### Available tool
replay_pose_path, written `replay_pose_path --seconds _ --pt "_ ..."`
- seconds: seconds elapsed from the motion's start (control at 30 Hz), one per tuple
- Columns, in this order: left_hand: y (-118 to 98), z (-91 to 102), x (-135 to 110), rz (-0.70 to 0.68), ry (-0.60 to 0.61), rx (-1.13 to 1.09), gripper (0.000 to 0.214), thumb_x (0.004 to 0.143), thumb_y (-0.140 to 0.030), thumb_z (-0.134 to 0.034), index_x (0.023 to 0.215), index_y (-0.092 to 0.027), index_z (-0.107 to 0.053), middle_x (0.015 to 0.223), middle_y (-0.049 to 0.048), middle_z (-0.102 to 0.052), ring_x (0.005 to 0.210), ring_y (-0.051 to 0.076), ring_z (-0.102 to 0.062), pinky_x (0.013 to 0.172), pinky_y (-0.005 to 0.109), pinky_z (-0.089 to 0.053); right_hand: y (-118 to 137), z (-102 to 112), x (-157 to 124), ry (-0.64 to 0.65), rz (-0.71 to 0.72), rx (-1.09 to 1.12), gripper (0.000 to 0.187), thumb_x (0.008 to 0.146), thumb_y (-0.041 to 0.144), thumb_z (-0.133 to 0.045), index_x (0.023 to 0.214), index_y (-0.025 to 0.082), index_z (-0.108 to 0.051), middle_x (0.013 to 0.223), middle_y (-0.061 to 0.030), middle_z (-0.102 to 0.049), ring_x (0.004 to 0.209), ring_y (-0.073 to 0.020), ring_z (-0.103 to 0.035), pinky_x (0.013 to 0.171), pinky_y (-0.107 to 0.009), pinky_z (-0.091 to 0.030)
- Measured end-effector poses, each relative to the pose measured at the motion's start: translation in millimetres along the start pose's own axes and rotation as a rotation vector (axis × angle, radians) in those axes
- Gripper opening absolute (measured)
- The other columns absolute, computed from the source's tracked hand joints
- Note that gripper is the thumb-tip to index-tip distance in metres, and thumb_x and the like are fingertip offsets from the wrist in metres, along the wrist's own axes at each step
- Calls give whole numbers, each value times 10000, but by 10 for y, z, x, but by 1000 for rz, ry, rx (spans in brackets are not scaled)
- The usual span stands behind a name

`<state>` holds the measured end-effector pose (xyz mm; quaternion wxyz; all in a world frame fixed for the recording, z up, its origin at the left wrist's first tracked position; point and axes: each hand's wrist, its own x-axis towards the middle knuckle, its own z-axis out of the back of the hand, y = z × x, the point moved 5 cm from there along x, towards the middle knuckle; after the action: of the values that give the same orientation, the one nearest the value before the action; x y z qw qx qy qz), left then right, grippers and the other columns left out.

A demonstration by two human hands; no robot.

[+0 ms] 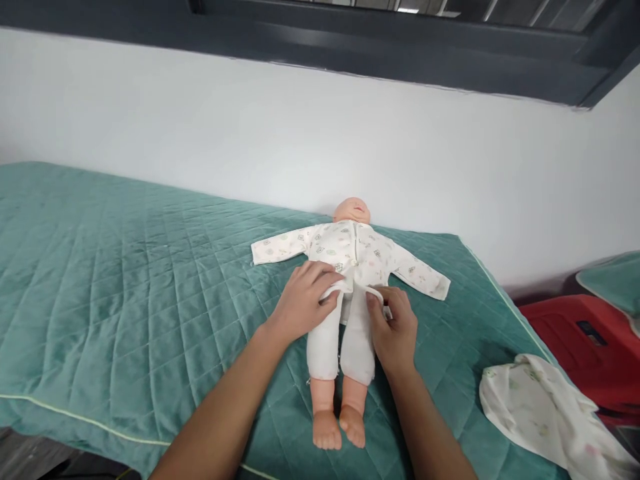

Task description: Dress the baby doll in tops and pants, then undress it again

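A baby doll (352,209) lies on its back with its head toward the wall and its bare feet toward me. It wears a white long-sleeved baby top (345,243) with small prints, sleeves spread to both sides. White cloth (323,347) covers its legs down to the shins. My left hand (306,297) pinches the top's lower hem on the left side, fingers over the fabric. On the other side, my right hand (395,323) grips the right part of the hem between thumb and fingers. The fingertips are partly hidden by the fabric.
Under the doll is a green quilted cover (150,287) on a bed-like surface against a white wall (200,127). A crumpled white printed cloth (543,407) lies at the right edge. Beyond that edge stands a red plastic object (580,347). A dark window frame (350,47) runs above.
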<state>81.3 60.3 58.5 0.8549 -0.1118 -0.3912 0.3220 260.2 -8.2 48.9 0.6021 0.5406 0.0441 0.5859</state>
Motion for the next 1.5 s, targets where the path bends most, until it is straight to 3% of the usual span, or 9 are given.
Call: replay_pose_path --seconds 0.23,0.4,0.6,0.77,0.93,1.0,1.17,1.33,1.5 --pt "138 46 -33 30 -190 -11 428 904 -89 -426 1256 -223 -628 1152 107 -638 1101 228 -603 985 364 -490 -346 27 -30 -228 -591 683 270 811 422 -746 761 224 -570 557 96 -414 470 -80 -344 463 -235 -313" --pt "225 82 -43 135 -240 -194 433 811 -77 -470 1167 -221 -671 1123 85 -661 1095 230 -608 996 350 -478 -495 46 22 -326 -621 971 212 788 308 -748 733 220 -563 664 80 -574 590 -83 -546 600 -204 -493" --pt "552 100 -117 630 -586 -662 117 811 -287 -630 844 -194 -693 831 17 -684 806 184 -617 764 270 -481 -633 79 27 -384 -659 1044 189 809 328 -677 958 213 -698 910 27 -751 943 -156 -704 868 -270 -580" --pt "758 16 -281 861 -820 -1038 370 786 -531 -684 826 -163 -665 806 29 -680 738 167 -612 712 284 -484 -700 156 -14 -460 -697 1053 126 781 248 -675 899 206 -683 876 22 -751 872 -161 -719 800 -271 -602" --pt "767 193 -519 892 -632 -437 411 878 -457 -552 567 -202 -469 526 -46 -406 547 123 -405 547 257 -311 -628 190 -110 -414 -690 1008 286 699 182 -753 977 212 -694 815 43 -725 694 -110 -680 651 -215 -590" --pt "762 255 -564 868 -541 -257 363 891 -409 -524 592 -207 -482 555 -34 -443 577 141 -440 575 261 -329 -621 210 -165 -384 -698 916 376 699 203 -775 1066 225 -696 729 65 -685 576 -91 -621 530 -191 -548" --pt "834 288 -520 874 -347 63 190 863 -300 -544 1011 -224 -634 1022 87 -710 976 272 -637 858 360 -466 -798 358 -122 -281 -726 636 318 805 384 -766 1071 239 -672 786 18 -724 606 -126 -670 502 -202 -563" --pt "896 174 -363 815 -185 109 494 878 -317 -555 1361 -215 -536 1283 158 -678 1305 375 -520 1109 538 -339 -1143 416 260 -151 -940 826 214 911 371 -664 1024 212 -577 873 -103 -763 777 -238 -763 665 -381 -659" --pt "1031 167 -285 867 -86 229 657 915 -382 -500 1521 -159 -377 1453 255 -532 1386 410 -446 1122 610 -298 -1313 373 546 -205 -871 1021 196 866 229 -681 1029 229 -573 967 -77 -742 915 -214 -754 767 -373 -655"
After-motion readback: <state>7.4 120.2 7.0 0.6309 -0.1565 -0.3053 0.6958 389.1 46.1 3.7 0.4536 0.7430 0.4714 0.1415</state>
